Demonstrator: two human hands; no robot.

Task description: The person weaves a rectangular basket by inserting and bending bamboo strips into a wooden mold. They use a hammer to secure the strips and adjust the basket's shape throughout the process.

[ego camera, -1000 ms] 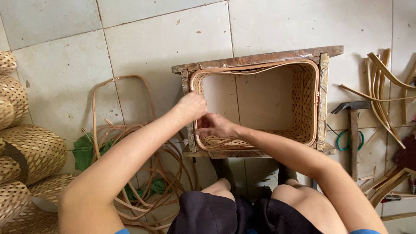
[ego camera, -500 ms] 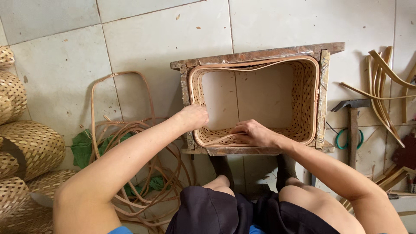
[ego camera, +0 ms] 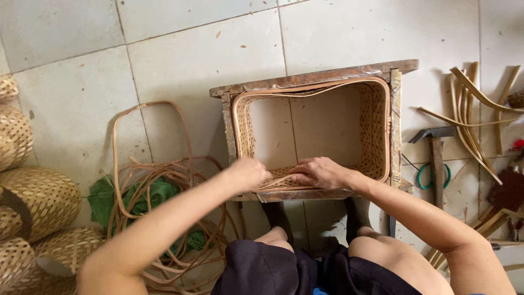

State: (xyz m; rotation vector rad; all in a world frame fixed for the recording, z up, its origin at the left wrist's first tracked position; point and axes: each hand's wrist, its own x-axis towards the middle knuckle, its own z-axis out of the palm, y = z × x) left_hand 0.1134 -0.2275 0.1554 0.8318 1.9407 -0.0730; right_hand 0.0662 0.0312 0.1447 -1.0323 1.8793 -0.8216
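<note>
A bottomless woven bamboo basket [ego camera: 376, 125] sits inside a rectangular wooden frame [ego camera: 311, 80] on the tiled floor. A thin bamboo rim strip [ego camera: 278, 182] runs along the basket's near edge. My left hand [ego camera: 248, 172] pinches that strip at the near left corner. My right hand [ego camera: 319, 172] presses on the strip near the middle of the near edge. Both hands rest on the near wall of the basket, a few centimetres apart.
Loose rattan coils [ego camera: 158, 191] and a green cloth [ego camera: 147, 196] lie at the left. Finished woven baskets [ego camera: 33, 202] are stacked at the far left. A hammer [ego camera: 435, 153], a green ring [ego camera: 426, 176] and curved bamboo strips [ego camera: 469, 120] lie at the right.
My left hand dropped from the frame's left corner down to the near edge. My right hand slid right along the strip, then settled at the middle. The view shifted slightly.
</note>
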